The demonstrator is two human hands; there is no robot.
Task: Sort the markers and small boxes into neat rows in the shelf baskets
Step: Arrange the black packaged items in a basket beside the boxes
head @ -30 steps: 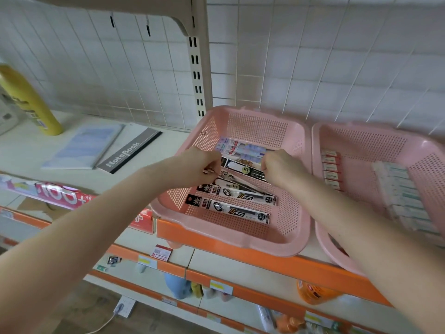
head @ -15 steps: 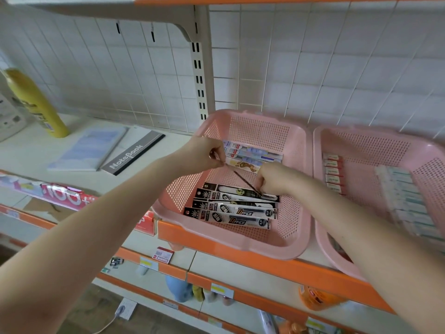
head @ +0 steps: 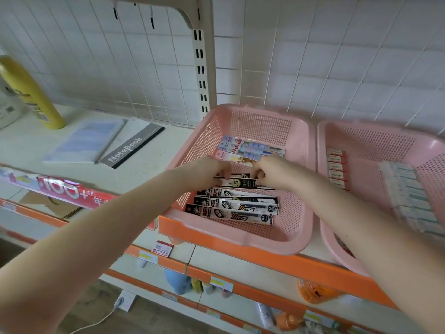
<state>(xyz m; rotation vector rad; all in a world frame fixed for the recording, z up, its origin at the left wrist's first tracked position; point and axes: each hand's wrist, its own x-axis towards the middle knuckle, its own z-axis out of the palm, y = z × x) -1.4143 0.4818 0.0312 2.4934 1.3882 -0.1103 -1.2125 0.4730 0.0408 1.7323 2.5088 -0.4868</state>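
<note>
The left hand [head: 212,171] and right hand [head: 273,173] each pinch an end of a long black-and-white pack [head: 238,182] marked "5", mid-way back in the pink basket [head: 260,239]. The packs [head: 240,212] lying just in front of it read "OFFICE".

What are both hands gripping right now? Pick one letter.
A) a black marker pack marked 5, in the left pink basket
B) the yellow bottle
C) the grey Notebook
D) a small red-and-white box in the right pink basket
A: the left hand and the right hand each pinch an end of the black marker pack, low inside the left pink basket.
</note>
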